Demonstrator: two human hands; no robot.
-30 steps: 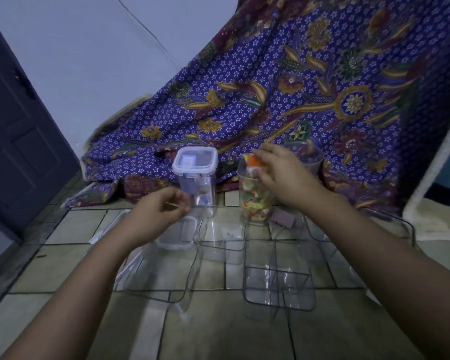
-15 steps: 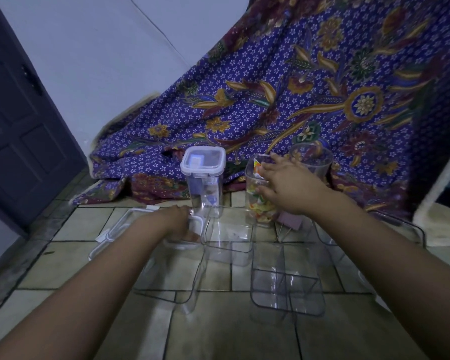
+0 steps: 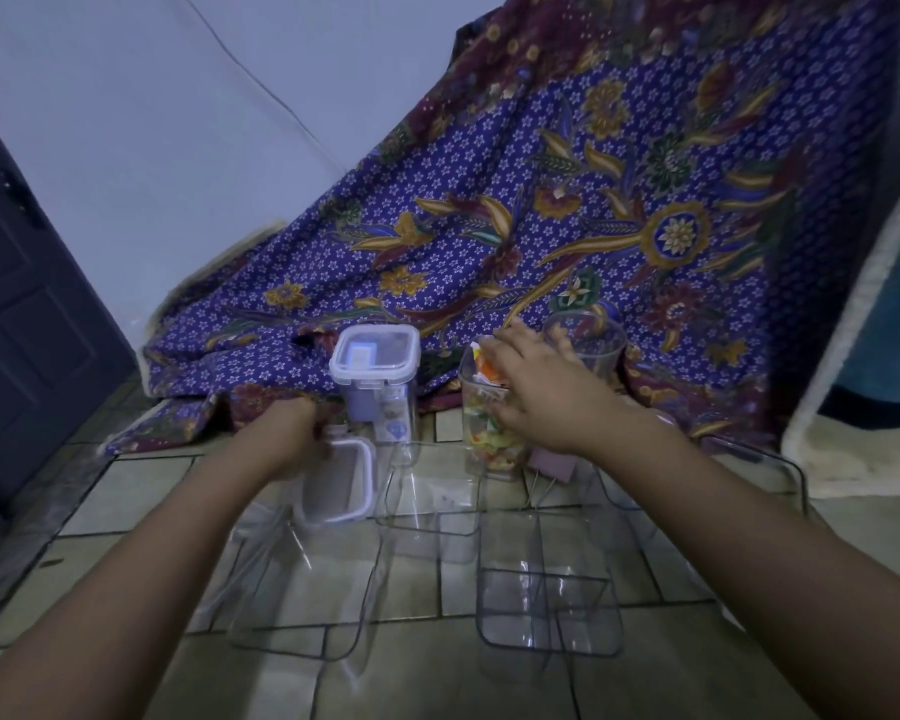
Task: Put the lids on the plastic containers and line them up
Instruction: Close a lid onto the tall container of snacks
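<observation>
My left hand (image 3: 287, 433) grips the far edge of a white-rimmed lid (image 3: 340, 483) and holds it tilted just above the floor. My right hand (image 3: 539, 389) rests on the open top of a tall clear container (image 3: 484, 444) filled with colourful pieces. A closed container with a white lid (image 3: 376, 356) stands upright between the hands. Several empty clear containers sit on the tiles: one front left (image 3: 302, 600), one in the middle (image 3: 430, 504), one front right (image 3: 549, 610). A round clear jar (image 3: 591, 343) stands behind my right hand.
A purple patterned cloth (image 3: 567, 215) hangs behind the containers and spills onto the tiled floor (image 3: 126, 491). A dark door (image 3: 17, 324) is at the left. A pale mat or cushion edge (image 3: 863, 444) lies at the right.
My left hand went down to the floor and picked up the white-rimmed lid. My right hand stayed on the filled container, shifting slightly.
</observation>
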